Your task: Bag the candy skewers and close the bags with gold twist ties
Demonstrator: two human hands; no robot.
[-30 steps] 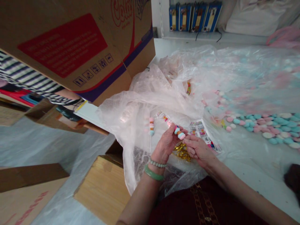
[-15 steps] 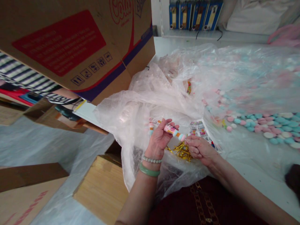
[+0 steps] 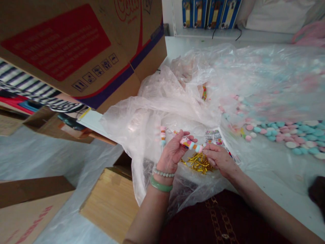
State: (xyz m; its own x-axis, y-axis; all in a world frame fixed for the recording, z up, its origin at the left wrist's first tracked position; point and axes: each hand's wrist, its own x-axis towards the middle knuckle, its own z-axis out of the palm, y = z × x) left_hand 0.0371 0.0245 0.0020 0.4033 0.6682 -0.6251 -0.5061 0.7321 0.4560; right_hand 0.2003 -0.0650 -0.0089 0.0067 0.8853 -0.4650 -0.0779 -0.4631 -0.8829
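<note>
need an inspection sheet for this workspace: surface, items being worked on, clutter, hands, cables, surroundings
surface: white table, partly covered by crumpled clear plastic sheeting
job's things: marshmallow-like skewer with a colourful printed wrapper at one end; second skewer lying to the left; gold twist ties in a loose pile
clutter: loose pink, blue and white pieces at right
hands: left hand holds the wrapped end; right hand pinches the other end
cables: thin black cords near blue boxes; type unclear
surroundings: large cardboard box at left, striped garment of another person behind it
</note>
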